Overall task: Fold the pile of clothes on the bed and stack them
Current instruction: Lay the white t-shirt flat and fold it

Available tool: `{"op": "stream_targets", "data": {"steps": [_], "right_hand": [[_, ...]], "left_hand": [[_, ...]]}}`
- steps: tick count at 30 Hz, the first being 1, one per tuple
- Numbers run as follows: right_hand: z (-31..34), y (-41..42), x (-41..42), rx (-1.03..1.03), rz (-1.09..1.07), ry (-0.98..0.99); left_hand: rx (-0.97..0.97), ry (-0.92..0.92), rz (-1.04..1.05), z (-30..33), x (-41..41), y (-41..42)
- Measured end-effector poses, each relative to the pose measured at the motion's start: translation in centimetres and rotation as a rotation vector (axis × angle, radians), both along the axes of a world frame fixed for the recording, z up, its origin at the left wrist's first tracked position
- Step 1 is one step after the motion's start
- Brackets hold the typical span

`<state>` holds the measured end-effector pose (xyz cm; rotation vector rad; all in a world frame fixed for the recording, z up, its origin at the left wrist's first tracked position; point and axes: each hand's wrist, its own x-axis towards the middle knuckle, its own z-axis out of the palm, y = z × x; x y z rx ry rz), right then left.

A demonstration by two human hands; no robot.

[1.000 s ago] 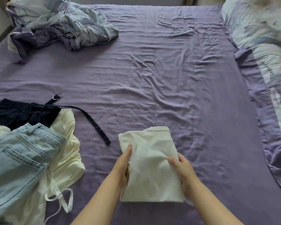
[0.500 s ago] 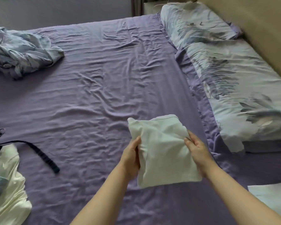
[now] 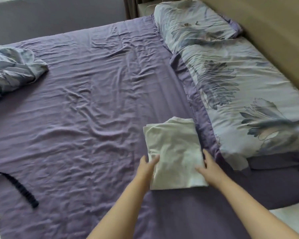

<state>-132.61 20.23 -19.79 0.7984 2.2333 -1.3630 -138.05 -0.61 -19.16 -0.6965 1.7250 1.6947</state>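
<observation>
Folded garment: a white folded garment is laid flat on the purple bed sheet, at about 5 o'clock from the middle of the bed, just beside the floral pillows.
Left hand: the left hand is placed at the 9 o'clock edge of the garment; the fingers are seen straight and touching the cloth, so the grip is released.
Right hand: the right hand is placed at the 3 o'clock edge, with the fingers spread over the cloth; this grip is released as well.
Pillows: two floral pillows are lined along the headboard at 3 o'clock.
Blanket: a crumpled floral blanket is found at 10 o'clock.
Strap: a black strap is lying at 8 o'clock, well apart from the garment.
</observation>
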Motion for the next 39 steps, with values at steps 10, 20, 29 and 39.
{"op": "stream_targets", "data": {"steps": [10,20,29,39], "right_hand": [[-0.5,-0.6,1.8,0.354,0.031,0.072],[3.2,-5.2,5.1,0.696,0.480,-0.056],[5.3,-15.2,9.3,0.505,0.714,0.033],[8.4,-28.5,15.0,0.404,0.887,-0.008]], "left_hand": [[-0.252,0.014,-0.231,-2.8,3.7,0.9],[-0.233,-0.043,-0.124,0.9,9.2,-2.1],[-0.134,-0.044,-0.119,4.7,15.7,-9.7],[-0.208,-0.165,0.051,7.8,24.6,-24.7]]}}
